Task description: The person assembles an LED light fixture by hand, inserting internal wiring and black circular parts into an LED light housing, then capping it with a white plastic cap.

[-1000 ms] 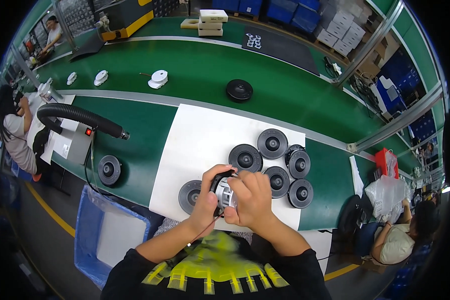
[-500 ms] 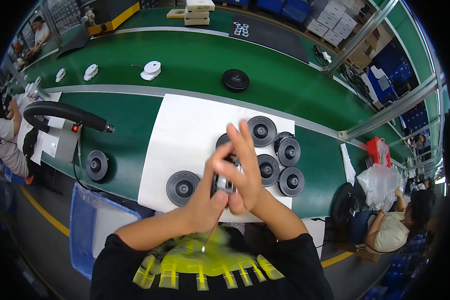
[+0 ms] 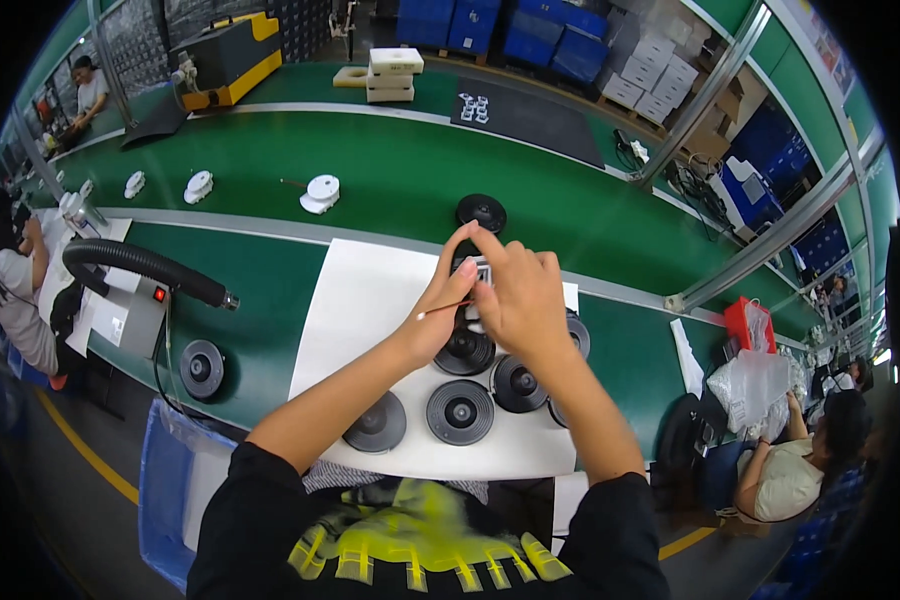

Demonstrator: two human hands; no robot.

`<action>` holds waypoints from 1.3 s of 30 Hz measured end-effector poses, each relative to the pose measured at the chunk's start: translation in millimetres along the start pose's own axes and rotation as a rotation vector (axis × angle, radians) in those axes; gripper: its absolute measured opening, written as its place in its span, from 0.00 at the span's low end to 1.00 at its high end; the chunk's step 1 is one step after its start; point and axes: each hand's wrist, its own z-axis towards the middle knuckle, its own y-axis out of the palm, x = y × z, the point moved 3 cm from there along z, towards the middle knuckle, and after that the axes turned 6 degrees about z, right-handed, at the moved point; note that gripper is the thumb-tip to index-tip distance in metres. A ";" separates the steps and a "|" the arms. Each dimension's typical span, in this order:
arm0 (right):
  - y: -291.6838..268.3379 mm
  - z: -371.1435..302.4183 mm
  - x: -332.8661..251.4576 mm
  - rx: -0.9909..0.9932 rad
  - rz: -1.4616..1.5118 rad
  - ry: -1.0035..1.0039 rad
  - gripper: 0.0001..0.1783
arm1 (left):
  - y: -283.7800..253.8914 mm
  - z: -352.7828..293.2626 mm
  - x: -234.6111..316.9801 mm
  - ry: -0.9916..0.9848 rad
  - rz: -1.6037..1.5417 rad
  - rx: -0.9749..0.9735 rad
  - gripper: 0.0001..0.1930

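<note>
Near frame centre, left hand [image 3: 438,312] and right hand [image 3: 523,300] both grasp a wired part [image 3: 483,272], partly hidden; its lead [image 3: 448,308] points left. Step, judged: two-handed handling; next move calls for keeping the lead clear.

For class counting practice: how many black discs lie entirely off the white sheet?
2: one disc left of the sheet, another disc beyond it on the green belt. Others may be hidden.
</note>
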 end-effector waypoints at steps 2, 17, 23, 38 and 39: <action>7.5 8.1 38.3 -0.013 -0.071 0.065 0.27 | -17.6 9.9 -2.5 -0.053 0.180 0.045 0.30; -7.9 -38.0 237.3 -0.248 -0.701 0.534 0.30 | -25.6 218.0 -88.1 -0.213 1.693 -0.166 0.49; -36.4 -0.6 154.5 -0.155 -0.252 0.393 0.23 | -33.4 230.0 -111.9 -0.184 1.564 -0.287 0.46; 259.8 166.8 50.9 -0.604 -0.076 0.448 0.41 | -91.7 -50.1 -9.9 -0.173 1.400 -0.194 0.48; 266.6 178.1 47.8 -0.596 -0.055 0.441 0.41 | -83.6 -50.5 -1.9 -0.104 1.445 -0.176 0.47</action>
